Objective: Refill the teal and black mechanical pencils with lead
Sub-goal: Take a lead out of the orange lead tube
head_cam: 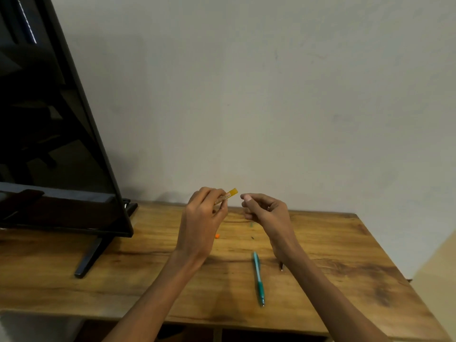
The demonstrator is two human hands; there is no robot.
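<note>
Nearby, the monitor (56, 124) looms left (both hands raised): left hand (201, 218) pinches the lead case (228, 196), right hand (265, 213) curled, empty.

Pencil (258, 277) on table (345, 255), right of monitor (56, 134), below hands

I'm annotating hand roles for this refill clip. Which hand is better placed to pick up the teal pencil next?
Probably the right hand: it seems to hold nothing, and the teal pencil lies beside its forearm. The left hand grips the yellow lead case.
</note>
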